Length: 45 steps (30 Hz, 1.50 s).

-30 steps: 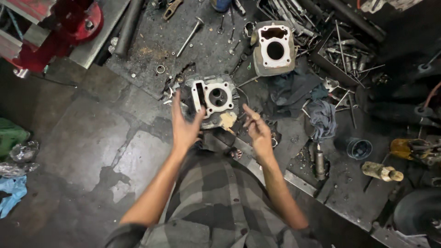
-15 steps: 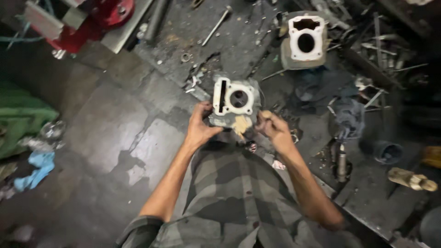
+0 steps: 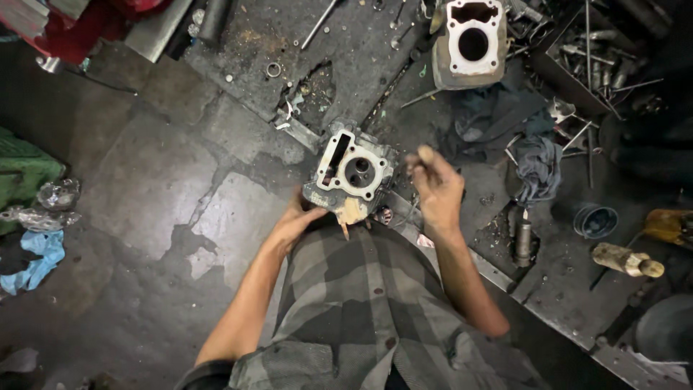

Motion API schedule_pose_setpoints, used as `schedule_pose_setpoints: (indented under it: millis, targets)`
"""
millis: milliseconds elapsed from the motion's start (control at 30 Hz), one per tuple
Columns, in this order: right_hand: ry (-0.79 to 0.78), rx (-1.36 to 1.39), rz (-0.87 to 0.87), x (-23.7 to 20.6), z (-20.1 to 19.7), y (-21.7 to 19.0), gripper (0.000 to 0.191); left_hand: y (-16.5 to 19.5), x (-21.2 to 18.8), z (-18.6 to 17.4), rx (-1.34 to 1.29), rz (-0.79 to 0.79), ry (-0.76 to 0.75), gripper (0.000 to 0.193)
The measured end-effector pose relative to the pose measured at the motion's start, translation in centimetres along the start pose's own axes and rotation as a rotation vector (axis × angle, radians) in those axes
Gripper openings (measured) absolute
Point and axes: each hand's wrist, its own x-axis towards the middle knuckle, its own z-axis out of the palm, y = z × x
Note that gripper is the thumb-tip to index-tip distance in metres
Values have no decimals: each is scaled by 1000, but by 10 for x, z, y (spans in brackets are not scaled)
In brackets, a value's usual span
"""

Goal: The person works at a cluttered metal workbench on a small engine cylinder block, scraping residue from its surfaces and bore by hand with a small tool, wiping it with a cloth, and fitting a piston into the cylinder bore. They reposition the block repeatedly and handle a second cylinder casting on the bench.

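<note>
My left hand (image 3: 297,220) grips the lower left edge of a grey metal engine cylinder head (image 3: 351,172), held tilted in front of my chest over the dirty floor. A tan scrap of gasket material hangs at its lower edge. My right hand (image 3: 435,186) is off the part, just to its right, fingers curled and blurred; a small pale object may be pinched at the fingertips, but I cannot tell what it is.
A second engine cylinder block (image 3: 471,40) stands on the floor at the top. Dark rags (image 3: 534,162), loose rods and tools (image 3: 592,65) lie to the right. A blue cup (image 3: 596,220), a red machine (image 3: 79,25) and blue cloth (image 3: 36,256) sit around.
My right hand has come off the cylinder head and moved to the right. The left hand alone now holds the part, which has turned and tilted. The camera has shifted.
</note>
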Motion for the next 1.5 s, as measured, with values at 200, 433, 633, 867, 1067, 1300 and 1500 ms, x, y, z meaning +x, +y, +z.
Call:
schedule_pose_setpoints:
  millis: [200,433,633,867,1067,1300,1500]
  targets:
    - [-80,192,-5,17,36,-13,56,-37,19,-28,-663,-106,-437,102]
    - [-43,-341,-187,-3,49,6,43,-47,35,-17,-779,-160,-417,116]
    - [56,-218,-170,-3,55,14,30,-35,41,-14,-716,-163,-470,113]
    - [12,-491,-259,-1,59,8,26,-34,37,-9,-759,-152,-454,106]
    - [-74,-684,-440,-2,60,3,24,-22,31,2,-776,-150,-443,105]
    - [-159,-753,-487,-9,55,-16,37,-4,22,7,-726,-183,-429,103]
    - [-195,-848,-496,-17,52,-27,46,-11,24,1,-721,-188,-423,103]
